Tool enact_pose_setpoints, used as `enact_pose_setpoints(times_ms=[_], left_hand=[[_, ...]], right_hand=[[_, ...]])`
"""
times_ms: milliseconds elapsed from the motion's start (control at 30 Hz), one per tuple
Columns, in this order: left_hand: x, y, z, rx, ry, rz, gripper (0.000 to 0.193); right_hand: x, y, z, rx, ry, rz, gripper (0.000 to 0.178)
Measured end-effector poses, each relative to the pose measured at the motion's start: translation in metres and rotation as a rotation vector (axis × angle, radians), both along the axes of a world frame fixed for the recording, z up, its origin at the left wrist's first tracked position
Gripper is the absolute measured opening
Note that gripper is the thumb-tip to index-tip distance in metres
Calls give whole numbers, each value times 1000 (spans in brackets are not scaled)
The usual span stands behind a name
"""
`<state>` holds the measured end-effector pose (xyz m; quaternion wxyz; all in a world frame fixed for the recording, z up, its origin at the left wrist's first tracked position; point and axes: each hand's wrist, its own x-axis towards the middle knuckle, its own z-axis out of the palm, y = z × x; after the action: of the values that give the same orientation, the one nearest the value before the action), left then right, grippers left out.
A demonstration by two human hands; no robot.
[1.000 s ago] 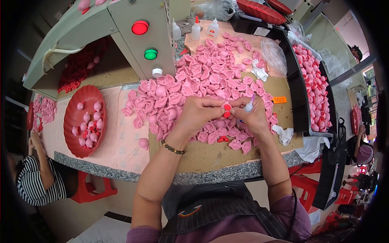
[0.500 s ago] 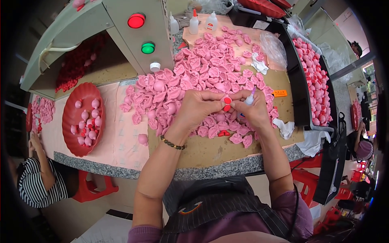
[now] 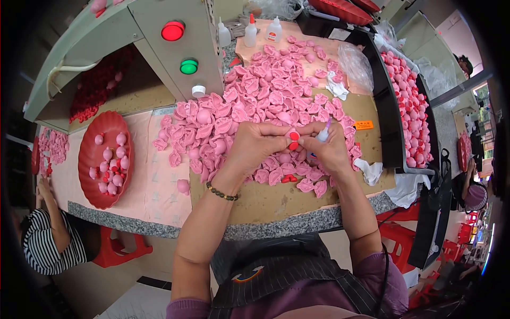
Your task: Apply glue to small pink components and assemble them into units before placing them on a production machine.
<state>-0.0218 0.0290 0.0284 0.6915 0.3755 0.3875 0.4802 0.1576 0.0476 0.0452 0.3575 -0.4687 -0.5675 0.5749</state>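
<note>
My left hand (image 3: 254, 148) and my right hand (image 3: 330, 151) meet above the heap of pink pieces. Pinched between their fingertips is a small red two-lobed piece (image 3: 293, 139), with a bit of pink showing at its edge. My right hand also keeps a small white squeeze bottle (image 3: 323, 135) with a purple nozzle tucked in its fingers, tip upward. Under and beyond both hands spreads the heap of soft pink cup-like pieces (image 3: 255, 87), mixed with pink balls. Another red two-lobed piece (image 3: 289, 179) lies on the board just below my hands.
A red scalloped tray (image 3: 84, 175) with pink balls sits left. Behind it stands a grey machine (image 3: 154, 24) with red and green buttons. Three white bottles (image 3: 250, 34) stand at the back. A black-sided bin (image 3: 389, 133) of pink-red pieces is right. A co-worker's arm (image 3: 56, 223) reaches in far left.
Both hands keep their pinch on the red piece, which has tilted slightly between the fingers. The whole view has shifted a little; the things on the table stay put.
</note>
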Motion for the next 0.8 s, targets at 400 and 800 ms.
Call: enact_pose_setpoints(times_ms=[400, 800], left_hand=[[-3, 1, 4, 97, 47, -21, 21], [-8, -7, 10, 111, 37, -5, 15]], right_hand=[[-1, -3, -3, 2, 34, 9, 13], [0, -5, 3, 91, 87, 35, 17]])
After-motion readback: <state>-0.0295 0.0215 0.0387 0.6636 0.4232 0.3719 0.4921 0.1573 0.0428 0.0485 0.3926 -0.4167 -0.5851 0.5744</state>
